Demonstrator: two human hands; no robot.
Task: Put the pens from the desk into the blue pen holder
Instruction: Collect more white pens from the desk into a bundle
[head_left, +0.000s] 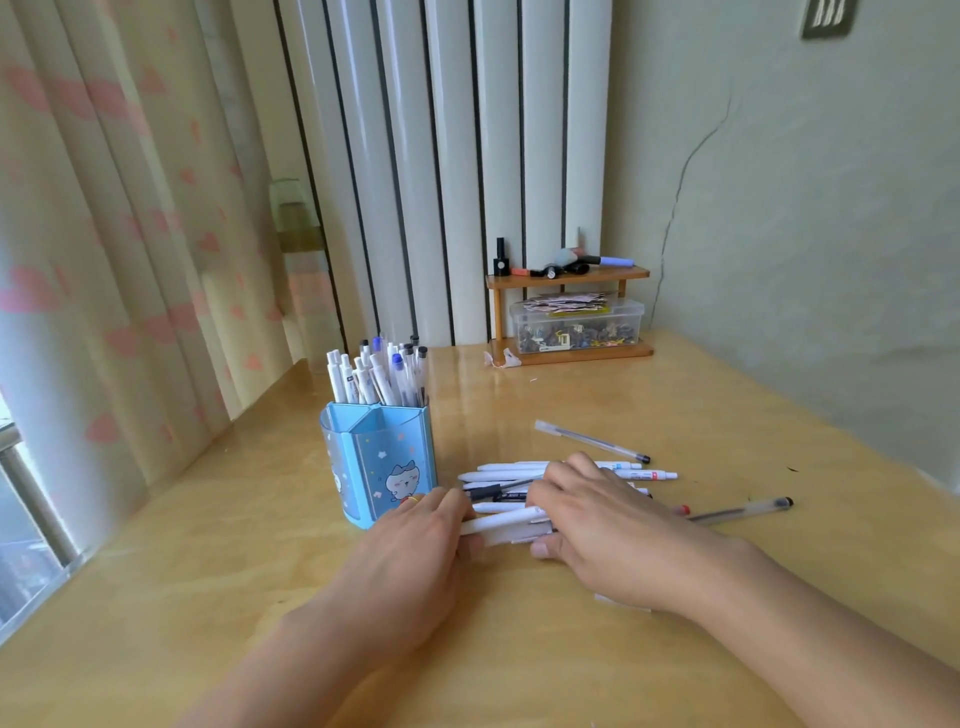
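Big wooden desk (727, 415), with lots of bare top along the near edge and the right side. A small shelf (569, 278) sits in the far corner, and the clear box (576, 325) under it holds bits too small to make out. The blue pen holder (382, 462) near the left edge has its back compartment packed with pens. The loose pens (519, 486) lie just right of it, partly hidden by the hands. Left hand (415, 561) and right hand (608, 535) both grip a white pen (506, 525).

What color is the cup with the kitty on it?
The pen holder is light blue, with small stars; the head view shows it.
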